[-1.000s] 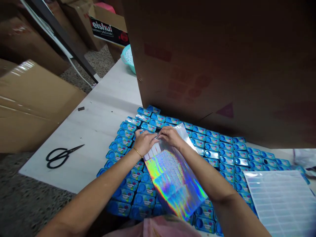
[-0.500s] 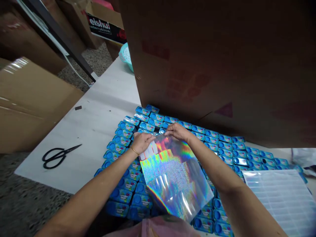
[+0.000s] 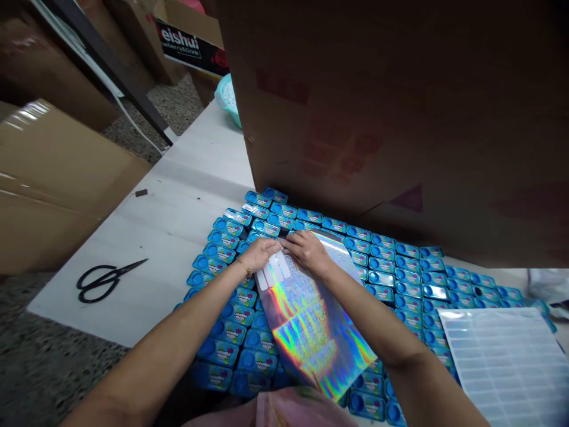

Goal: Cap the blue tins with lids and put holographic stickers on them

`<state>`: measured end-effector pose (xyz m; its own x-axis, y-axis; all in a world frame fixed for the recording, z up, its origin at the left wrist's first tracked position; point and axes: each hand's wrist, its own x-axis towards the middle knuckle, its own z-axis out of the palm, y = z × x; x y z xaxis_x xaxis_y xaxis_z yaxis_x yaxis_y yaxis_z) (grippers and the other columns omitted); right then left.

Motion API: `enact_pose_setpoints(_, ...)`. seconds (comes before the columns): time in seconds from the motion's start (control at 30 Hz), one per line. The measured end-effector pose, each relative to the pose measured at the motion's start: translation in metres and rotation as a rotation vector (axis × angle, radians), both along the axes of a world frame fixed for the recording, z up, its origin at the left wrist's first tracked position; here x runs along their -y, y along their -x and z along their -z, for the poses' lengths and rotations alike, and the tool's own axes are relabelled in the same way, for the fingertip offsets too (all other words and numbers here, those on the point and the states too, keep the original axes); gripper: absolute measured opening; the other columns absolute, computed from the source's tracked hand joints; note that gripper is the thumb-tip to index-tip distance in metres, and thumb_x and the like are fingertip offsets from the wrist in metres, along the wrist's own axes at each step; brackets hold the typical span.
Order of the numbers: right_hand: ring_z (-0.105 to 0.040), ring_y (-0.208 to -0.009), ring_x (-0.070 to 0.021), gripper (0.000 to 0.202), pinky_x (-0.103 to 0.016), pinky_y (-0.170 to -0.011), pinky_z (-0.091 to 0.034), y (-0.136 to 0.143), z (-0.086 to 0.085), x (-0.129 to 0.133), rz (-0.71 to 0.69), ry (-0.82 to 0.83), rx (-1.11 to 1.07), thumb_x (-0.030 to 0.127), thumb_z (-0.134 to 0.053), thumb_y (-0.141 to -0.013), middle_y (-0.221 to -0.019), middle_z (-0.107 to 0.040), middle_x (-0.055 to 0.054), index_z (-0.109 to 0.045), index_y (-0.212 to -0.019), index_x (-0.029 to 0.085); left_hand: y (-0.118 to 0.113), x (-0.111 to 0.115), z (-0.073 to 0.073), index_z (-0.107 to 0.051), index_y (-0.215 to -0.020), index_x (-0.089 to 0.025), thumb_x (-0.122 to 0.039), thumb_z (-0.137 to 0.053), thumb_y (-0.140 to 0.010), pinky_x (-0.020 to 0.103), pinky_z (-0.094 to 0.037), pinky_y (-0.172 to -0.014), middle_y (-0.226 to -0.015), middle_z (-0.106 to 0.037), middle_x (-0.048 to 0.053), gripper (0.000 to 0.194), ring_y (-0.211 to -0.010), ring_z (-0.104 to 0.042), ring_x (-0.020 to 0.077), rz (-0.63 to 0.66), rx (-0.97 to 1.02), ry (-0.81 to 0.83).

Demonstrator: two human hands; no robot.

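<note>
In the head view, the left hand (image 3: 259, 255) and right hand (image 3: 309, 252) meet fingertip to fingertip at the far end of an iridescent sheet (image 3: 306, 317). The left hand grasps the sheet's edge in what looks like a pinch. The right hand is curled over the sheet, fingers drawn together; whether they clasp film or a label is hidden.

The sheet lies directly below and nearer the body than both hands, over rows of blue tins (image 3: 222, 239). The pinch probably steadies the far edge, and the tins seem to bear the loose part, so the thin film need not be held along its whole length. Working fingertip to fingertip likely gives fine control at that edge.

White labels (image 3: 267, 280) sit on the sheet just beside the left hand, its patterned face up. Its long axis runs slantwise, from the far end at the fingers down towards the body and to the right, passing beside the right forearm. The near end looks free.

Left of the left hand, well apart, scissors (image 3: 100, 284) lie on the bench (image 3: 200, 172), blades pointing away and towards the tins. Beyond the right hand stands a large carton (image 3: 377, 118); well to its right, a translucent sheet (image 3: 502, 356) rests partly over tins.
</note>
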<state>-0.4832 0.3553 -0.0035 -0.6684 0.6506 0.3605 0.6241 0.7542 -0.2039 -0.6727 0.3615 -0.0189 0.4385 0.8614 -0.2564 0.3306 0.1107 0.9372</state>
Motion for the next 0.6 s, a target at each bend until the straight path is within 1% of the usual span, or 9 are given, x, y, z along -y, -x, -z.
enact_pose_setpoints(0.1,-0.049,-0.100,-0.0193,0.035,-0.035,-0.082,-0.042,0.000,0.013,0.012,0.029,-0.029,-0.055,0.031,-0.043,-0.087,-0.109,-0.058,-0.010,-0.051,-0.119,0.020,0.000,0.003,0.001,-0.054,-0.068,-0.014,-0.049,-0.051,-0.071,0.022,-0.034,-0.047,-0.056,-0.049,-0.002,0.035,-0.051,-0.044,0.0099,-0.028,0.082,0.108)
enact_pose_setpoints(0.17,-0.049,-0.104,-0.0192,0.033,-0.035,-0.085,-0.042,-0.003,0.018,0.016,0.026,-0.046,-0.095,0.029,-0.045,-0.087,-0.112,-0.057,-0.010,-0.052,-0.118,0.021,-0.001,0.005,0.003,-0.054,-0.070,-0.013,-0.050,-0.052,-0.070,0.022,-0.036,-0.048,-0.058,-0.051,-0.002,0.036,-0.053,-0.046,0.0104,-0.054,0.116,0.132)
enact_pose_setpoints(0.23,-0.049,-0.107,-0.0191,0.031,-0.036,-0.087,-0.042,-0.005,0.021,0.018,0.020,-0.046,-0.115,0.027,-0.047,-0.086,-0.114,-0.057,-0.009,-0.053,-0.116,0.021,-0.002,0.007,0.004,-0.055,-0.072,-0.013,-0.050,-0.054,-0.069,0.022,-0.037,-0.049,-0.060,-0.052,-0.001,0.037,-0.054,-0.047,0.0107,-0.076,0.138,0.143)
enact_pose_setpoints(0.33,-0.049,-0.108,-0.0183,0.028,-0.036,-0.088,-0.042,-0.005,0.018,0.018,0.029,-0.020,-0.145,0.025,-0.048,-0.085,-0.113,-0.058,-0.008,-0.056,-0.112,0.022,-0.003,0.008,0.003,-0.057,-0.073,-0.013,-0.049,-0.056,-0.067,0.022,-0.037,-0.049,-0.062,-0.054,-0.001,0.036,-0.055,-0.048,0.0108,-0.101,0.154,0.162)
enact_pose_setpoints(0.5,-0.052,-0.104,-0.0172,0.028,-0.035,-0.088,-0.042,-0.002,0.010,0.016,0.100,0.027,-0.230,0.026,-0.046,-0.086,-0.109,-0.060,-0.008,-0.056,-0.112,0.022,-0.005,0.010,-0.002,-0.058,-0.072,-0.012,-0.048,-0.057,-0.068,0.022,-0.037,-0.050,-0.061,-0.053,-0.001,0.036,-0.053,-0.046,0.0096,-0.112,0.188,0.170)
enact_pose_setpoints(0.6,-0.052,-0.102,-0.0172,0.028,-0.034,-0.086,-0.043,-0.003,0.009,0.015,0.056,0.010,-0.193,0.024,-0.045,-0.086,-0.108,-0.060,-0.008,-0.056,-0.111,0.021,-0.005,0.011,-0.005,-0.058,-0.072,-0.012,-0.048,-0.057,-0.067,0.022,-0.037,-0.050,-0.060,-0.053,-0.001,0.036,-0.054,-0.047,0.0102,-0.117,0.195,0.161)
